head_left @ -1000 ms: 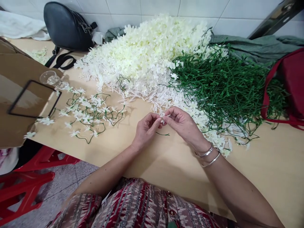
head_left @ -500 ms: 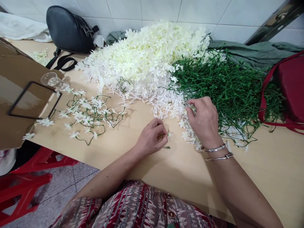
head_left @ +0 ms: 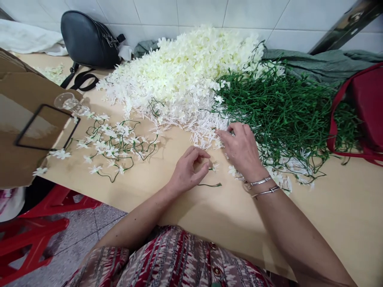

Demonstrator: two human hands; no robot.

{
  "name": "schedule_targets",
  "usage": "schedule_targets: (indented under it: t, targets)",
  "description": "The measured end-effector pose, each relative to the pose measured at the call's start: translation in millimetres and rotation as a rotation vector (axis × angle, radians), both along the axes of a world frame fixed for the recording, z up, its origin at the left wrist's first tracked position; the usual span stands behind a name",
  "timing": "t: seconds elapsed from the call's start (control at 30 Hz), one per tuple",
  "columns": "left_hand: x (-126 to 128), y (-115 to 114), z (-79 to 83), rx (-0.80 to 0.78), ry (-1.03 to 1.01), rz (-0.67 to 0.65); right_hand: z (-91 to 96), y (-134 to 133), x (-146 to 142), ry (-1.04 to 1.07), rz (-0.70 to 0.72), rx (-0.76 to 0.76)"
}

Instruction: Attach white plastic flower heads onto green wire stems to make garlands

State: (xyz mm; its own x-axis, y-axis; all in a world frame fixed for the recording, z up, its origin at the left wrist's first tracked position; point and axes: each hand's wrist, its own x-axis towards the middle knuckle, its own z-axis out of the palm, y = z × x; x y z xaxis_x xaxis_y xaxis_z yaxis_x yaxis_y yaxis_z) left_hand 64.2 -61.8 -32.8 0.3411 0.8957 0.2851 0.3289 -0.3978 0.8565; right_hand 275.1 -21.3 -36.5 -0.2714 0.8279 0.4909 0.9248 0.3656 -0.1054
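My left hand (head_left: 191,169) is curled above the table, thumb and forefinger closed around an artificial flower stem. A small white flower (head_left: 214,167) shows just beyond those fingertips, and a green stem (head_left: 212,184) trails below them. At the near edge of a heap of spiky white stamen pieces (head_left: 205,129), my right hand (head_left: 241,149) has its thumb and fingers together. What lies between its fingertips is too small to make out. Loose white petals (head_left: 231,170) lie beneath that hand. Two silver bangles (head_left: 265,187) circle my right wrist.
Behind the stamens rises a pile of cream petals (head_left: 191,59); green plastic stems (head_left: 278,107) heap up to its right. Several assembled flowers (head_left: 116,139) lie left. A cardboard box (head_left: 30,91), clear cup (head_left: 68,103), black bag (head_left: 89,40) and red bag (head_left: 368,107) flank the work.
My right hand has moved left, from the petals by the green stems to the stamen heap. My left hand's fingers have loosened slightly, and more of the green stem shows below them.
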Motion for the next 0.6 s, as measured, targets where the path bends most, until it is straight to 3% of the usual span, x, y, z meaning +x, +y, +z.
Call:
schedule_targets:
  t: [0.13, 0.23, 0.33, 0.47, 0.6]
  targets:
    - [-0.6, 1.5, -2.7, -0.105, -0.093, 0.100, 4.8, -1.8, 1.3, 0.209, -0.021, 0.082]
    - [-0.1, 2.0, -5.5, -0.156, -0.184, 0.120, 15.2, -8.5, -2.6, 0.482, 0.070, 0.103]
    - [0.0, 2.4, -6.5, -0.180, -0.280, 0.103, 20.4, -18.2, -16.2, 0.761, 0.205, -0.094]
    - [-1.3, 3.8, -6.5, -0.269, -0.385, 0.114, 17.1, -27.0, -34.7, 0.957, 0.235, -0.382]
    - [-1.0, 6.6, -7.1, -0.388, -0.476, 0.206, 18.2, -24.1, -28.7, 0.933, 0.178, -0.365]
